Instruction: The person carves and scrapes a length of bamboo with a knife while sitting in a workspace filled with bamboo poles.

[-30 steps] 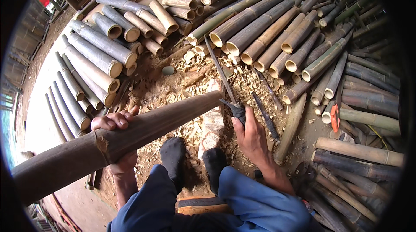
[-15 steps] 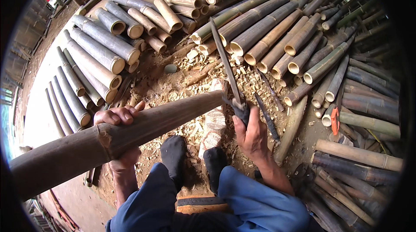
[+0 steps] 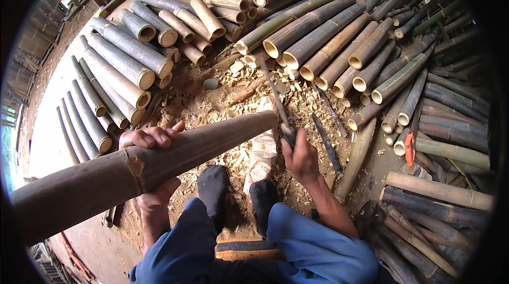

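A long, dark brown bamboo pole [image 3: 79,199] slants across in front of me from the lower left, its far end over a pale wooden block [image 3: 261,158]. My left hand [image 3: 151,138] grips it near a node, fingers over the top and the rest of the hand beneath. In my right hand [image 3: 301,159] is a machete [image 3: 279,95], held by its dark handle. The blade is smeared by motion and points away from me, right beside the pole's far end. Whether the blade touches the bamboo I cannot tell.
Wood chips [image 3: 228,149] cover the ground around the block and my socked feet. A second, dark-handled blade [image 3: 327,146] lies to the right. Cut bamboo pieces [image 3: 122,58] are stacked at the left, back and right. An orange-handled tool [image 3: 410,149] rests among those on the right.
My right hand has dropped slightly and turned, and the machete blade has swung down and nearer the pole's end. The pole has shifted a little to the right with my left hand.
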Motion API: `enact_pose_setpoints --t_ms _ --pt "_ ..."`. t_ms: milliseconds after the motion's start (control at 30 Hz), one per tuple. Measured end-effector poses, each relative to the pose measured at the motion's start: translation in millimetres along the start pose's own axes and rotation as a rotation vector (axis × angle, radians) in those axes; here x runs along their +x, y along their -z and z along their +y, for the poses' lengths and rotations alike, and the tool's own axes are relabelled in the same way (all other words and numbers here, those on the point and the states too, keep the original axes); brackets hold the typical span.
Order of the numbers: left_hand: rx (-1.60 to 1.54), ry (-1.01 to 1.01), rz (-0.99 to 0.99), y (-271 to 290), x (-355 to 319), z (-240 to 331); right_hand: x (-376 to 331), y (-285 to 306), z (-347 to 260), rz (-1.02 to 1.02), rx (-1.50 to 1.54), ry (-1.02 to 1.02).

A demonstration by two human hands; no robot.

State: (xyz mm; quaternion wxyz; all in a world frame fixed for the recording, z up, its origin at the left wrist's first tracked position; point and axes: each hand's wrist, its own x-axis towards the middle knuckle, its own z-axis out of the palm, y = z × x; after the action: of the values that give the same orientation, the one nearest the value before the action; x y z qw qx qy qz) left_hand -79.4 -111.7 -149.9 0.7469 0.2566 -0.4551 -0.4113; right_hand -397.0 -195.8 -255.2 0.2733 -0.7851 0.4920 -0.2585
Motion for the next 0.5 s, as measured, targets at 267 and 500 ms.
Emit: enact_pose_setpoints --t_ms 267,500 --pt "0.060 0.030 0.097 8.8 -9.9 -2.9 10.1 25.9 -29.2 -0.098 -0.128 -0.092" --pt "0.152 0.037 0.161 -2.0 -2.4 3.6 11.8 -19.7 7.9 -0.220 -0.301 -0.298"
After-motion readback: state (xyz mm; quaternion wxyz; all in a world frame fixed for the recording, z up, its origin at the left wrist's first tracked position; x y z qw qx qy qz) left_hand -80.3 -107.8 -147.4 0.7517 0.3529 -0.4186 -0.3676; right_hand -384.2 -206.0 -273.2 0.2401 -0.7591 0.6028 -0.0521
